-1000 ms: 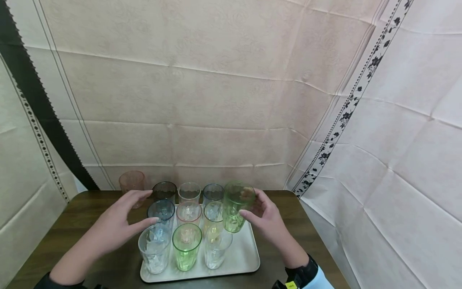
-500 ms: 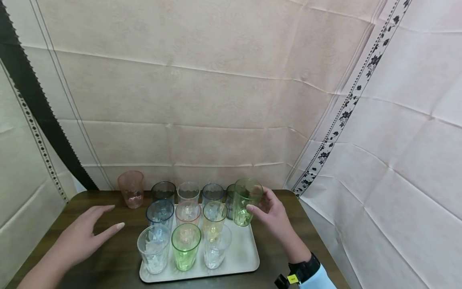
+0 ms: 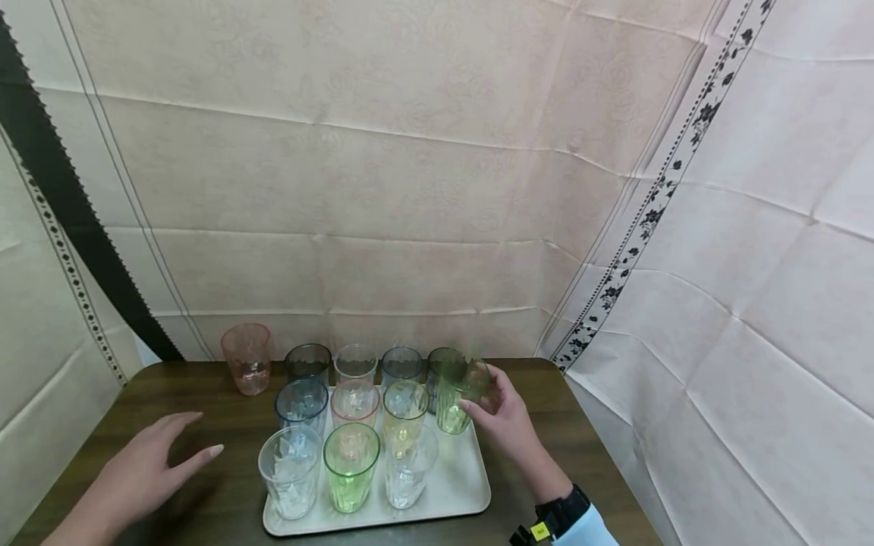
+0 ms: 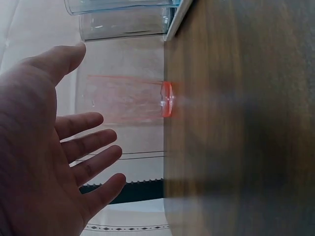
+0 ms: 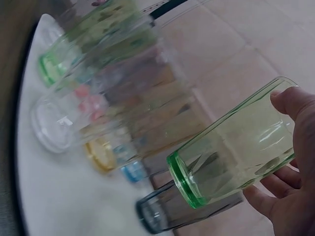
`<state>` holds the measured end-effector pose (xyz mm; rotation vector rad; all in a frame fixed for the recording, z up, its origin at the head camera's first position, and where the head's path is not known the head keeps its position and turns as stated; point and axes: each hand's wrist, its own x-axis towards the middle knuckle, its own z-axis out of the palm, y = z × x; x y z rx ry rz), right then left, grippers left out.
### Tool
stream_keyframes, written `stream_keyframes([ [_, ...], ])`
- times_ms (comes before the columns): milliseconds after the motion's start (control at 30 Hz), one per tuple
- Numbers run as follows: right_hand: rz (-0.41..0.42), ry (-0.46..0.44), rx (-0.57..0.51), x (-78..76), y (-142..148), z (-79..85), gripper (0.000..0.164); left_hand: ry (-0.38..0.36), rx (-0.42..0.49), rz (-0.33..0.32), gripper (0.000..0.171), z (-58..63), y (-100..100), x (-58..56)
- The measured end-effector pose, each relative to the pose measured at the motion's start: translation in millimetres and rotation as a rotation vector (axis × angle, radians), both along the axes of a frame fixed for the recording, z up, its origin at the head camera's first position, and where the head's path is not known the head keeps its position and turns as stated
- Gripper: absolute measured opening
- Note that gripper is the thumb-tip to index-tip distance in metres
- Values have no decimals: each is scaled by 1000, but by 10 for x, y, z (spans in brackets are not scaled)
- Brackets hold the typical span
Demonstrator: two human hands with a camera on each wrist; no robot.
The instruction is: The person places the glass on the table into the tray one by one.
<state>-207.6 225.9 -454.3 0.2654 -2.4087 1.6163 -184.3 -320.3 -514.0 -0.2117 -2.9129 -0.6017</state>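
Note:
My right hand (image 3: pixel 507 418) grips a green drinking glass (image 3: pixel 454 408) from its right side, thumb toward me. In the right wrist view that glass is tilted, its thick green base above the tray and close to a dark glass (image 5: pixel 160 209). My left hand (image 3: pixel 139 470) is apart from everything over the left of the table, palm and spread fingers showing in the left wrist view. A pink glass (image 3: pixel 247 360) stands upright beyond it, off the tray. On the white tray (image 3: pixel 454 485) several glasses stand in rows, among them another green glass (image 3: pixel 351 469).
Clear glasses (image 3: pixel 290 472) stand along the tray's near side, with a yellow-tinted glass (image 3: pixel 404 411) and a dark blue glass (image 3: pixel 302 403) behind. The dark wooden table (image 3: pixel 573 455) ends at hanging pale cloth (image 3: pixel 423 189) at the back and sides.
My left hand has drawn back left and toward me, away from the glasses. My right hand has carried the green glass slightly right and away, then lowered it a little.

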Motion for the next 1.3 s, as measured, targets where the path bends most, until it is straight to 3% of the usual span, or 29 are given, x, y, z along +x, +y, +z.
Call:
stream_keyframes([
  [267, 31, -85, -39, -56, 23, -299, 66, -13, -2, 17, 103, -75, -46, -2],
  [667, 48, -124, -26, -106, 9, -560, 66, -5, 11, 16, 100, -126, -100, 1],
  [967, 44, -119, -12, -105, -1, -632, 64, 1, 17, 30, 99, -159, -121, 9],
  [1300, 114, -118, -39, -133, -4, -706, 69, 4, 24, 21, 96, -163, -121, 27],
])
